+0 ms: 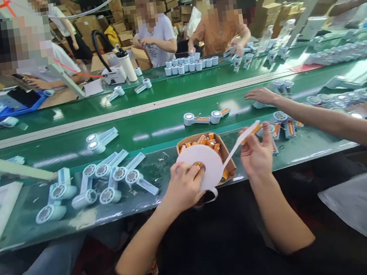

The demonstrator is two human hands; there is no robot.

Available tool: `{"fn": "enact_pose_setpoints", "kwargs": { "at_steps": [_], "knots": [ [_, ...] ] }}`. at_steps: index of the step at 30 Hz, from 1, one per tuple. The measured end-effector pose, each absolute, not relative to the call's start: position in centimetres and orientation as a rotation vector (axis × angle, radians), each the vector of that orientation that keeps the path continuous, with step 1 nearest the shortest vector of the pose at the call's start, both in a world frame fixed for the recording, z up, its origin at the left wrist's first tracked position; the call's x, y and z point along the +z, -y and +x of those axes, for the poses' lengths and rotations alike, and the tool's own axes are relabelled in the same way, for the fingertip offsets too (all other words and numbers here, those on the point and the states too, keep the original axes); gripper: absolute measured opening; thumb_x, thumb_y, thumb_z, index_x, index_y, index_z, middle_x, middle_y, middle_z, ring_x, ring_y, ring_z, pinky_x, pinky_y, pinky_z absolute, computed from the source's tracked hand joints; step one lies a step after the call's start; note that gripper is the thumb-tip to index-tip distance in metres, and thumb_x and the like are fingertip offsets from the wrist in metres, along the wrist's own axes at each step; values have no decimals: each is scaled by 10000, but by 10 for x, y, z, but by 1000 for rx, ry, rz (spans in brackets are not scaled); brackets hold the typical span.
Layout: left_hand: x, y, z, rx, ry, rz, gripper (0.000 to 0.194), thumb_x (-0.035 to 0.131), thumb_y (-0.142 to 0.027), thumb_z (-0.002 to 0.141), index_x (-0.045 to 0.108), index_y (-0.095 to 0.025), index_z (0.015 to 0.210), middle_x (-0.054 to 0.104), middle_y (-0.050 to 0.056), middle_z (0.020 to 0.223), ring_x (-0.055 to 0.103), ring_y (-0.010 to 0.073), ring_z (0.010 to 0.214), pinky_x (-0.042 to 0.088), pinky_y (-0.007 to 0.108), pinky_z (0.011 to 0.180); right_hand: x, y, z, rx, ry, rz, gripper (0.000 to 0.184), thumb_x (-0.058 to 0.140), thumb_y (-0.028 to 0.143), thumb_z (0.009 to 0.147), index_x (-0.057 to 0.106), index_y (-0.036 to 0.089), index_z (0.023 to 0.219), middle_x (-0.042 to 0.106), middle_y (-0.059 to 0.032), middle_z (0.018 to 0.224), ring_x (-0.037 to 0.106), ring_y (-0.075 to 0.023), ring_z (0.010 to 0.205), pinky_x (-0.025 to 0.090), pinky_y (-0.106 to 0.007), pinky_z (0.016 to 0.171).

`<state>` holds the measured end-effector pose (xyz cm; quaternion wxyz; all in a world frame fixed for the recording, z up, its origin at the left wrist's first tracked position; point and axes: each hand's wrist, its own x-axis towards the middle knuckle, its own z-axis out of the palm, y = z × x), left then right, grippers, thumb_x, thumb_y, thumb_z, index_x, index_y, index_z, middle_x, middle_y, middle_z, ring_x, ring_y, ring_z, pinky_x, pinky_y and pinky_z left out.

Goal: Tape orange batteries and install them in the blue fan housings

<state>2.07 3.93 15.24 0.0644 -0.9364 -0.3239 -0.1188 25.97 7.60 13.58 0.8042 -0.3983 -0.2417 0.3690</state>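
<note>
My left hand (pixel 186 182) is closed around a roll of white tape (pixel 210 163), its fingers at the roll's centre hole. A strip of the tape (pixel 234 149) runs taut from the roll up to my right hand (pixel 256 152). There my fingers pinch a small orange battery (pixel 250 134) against the strip's end, and a thin dark wire shows near the fingertips. Just behind the roll, partly hidden by it, is a cardboard box (pixel 230 166) with several orange batteries (pixel 209 141) inside.
Several light-blue fan-like housings (pixel 110 195) lie to the left on the bench. Two with orange pieces (pixel 215 116) rest on the green conveyor belt (pixel 155 127). From the right, a co-worker's hand (pixel 262 95) reaches over the belt. Other people sit across it.
</note>
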Motion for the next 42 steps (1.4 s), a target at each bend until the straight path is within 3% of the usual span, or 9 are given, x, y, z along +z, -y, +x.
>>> {"fn": "enact_pose_setpoints", "kwargs": {
  "at_steps": [5, 13, 17, 23, 28, 31, 35, 39, 42],
  "knots": [
    [167, -58, 28, -210, 907, -2903, 574, 658, -347, 943, 587, -128, 1468, 666, 156, 1370, 518, 319, 1196, 311, 529, 1156, 140, -85, 235, 749, 639, -852, 636, 966, 364, 676, 617, 309, 1205, 739, 1, 1078, 744, -205, 1038, 630, -384, 898],
    [139, -44, 12, -400, 981, -2822, 606, 711, -275, 876, 602, -171, 1463, 698, 130, 1298, 528, 316, 1139, 320, 552, 1151, 135, -64, 205, 830, 650, -937, 688, 947, 487, 681, 489, 334, 1171, 684, -12, 1108, 714, -218, 1080, 592, -400, 997],
    [135, -32, 9, -389, 900, -2839, 514, 664, -241, 914, 638, -173, 1423, 710, 126, 1248, 544, 298, 1116, 337, 525, 1131, 131, -70, 223, 850, 705, -986, 673, 961, 453, 651, 549, 305, 1161, 713, -22, 1071, 715, -224, 1017, 600, -402, 953],
    [151, -25, 19, -286, 625, -3045, 545, 680, -215, 947, 592, -219, 1485, 723, 99, 1308, 580, 261, 1195, 325, 458, 1188, 141, -106, 290, 490, 583, -923, 740, 988, 484, 580, 552, 292, 1146, 694, 2, 1090, 717, -194, 998, 631, -364, 841],
    [152, -81, -7, -326, 1190, -3183, 741, 754, -614, 892, 595, -206, 1489, 629, 135, 1520, 535, 321, 1393, 404, 471, 1189, 141, -95, 299, 613, 696, -945, 684, 1014, 380, 529, 638, 271, 1089, 731, -28, 1039, 740, -241, 1003, 638, -355, 750],
    [153, -106, -59, -395, 1932, -2706, 579, 543, -574, 1028, 650, -193, 1451, 635, 128, 1519, 534, 318, 1413, 413, 462, 1200, 129, -74, 309, 652, 647, -991, 627, 1007, 331, 486, 688, 261, 1021, 753, -49, 957, 753, -245, 880, 636, -362, 673],
    [161, -123, -119, 162, 2554, -2080, 543, 373, -523, 1065, 757, -233, 1318, 641, 126, 1513, 536, 394, 1402, 514, 485, 1054, 103, -50, 330, 651, 517, -1104, 580, 1020, 287, 421, 725, 277, 921, 776, -87, 899, 759, -247, 789, 628, -347, 610],
    [166, -141, -139, 459, 2626, -2060, 489, 430, -456, 1023, 844, -198, 995, 796, 169, 1148, 724, 370, 1097, 569, 421, 859, 82, -31, 341, 691, 418, -1163, 602, 1046, 318, 429, 723, 272, 935, 802, -75, 887, 767, -229, 767, 634, -295, 573],
    [165, -155, -139, 527, 2555, -2123, 349, 528, -341, 943, 848, -201, 931, 806, 168, 1041, 747, 358, 1000, 571, 408, 804, 77, -22, 345, 696, 422, -1178, 641, 1052, 314, 428, 707, 240, 963, 811, -55, 887, 765, -217, 723, 638, -292, 549]
  ]
}}
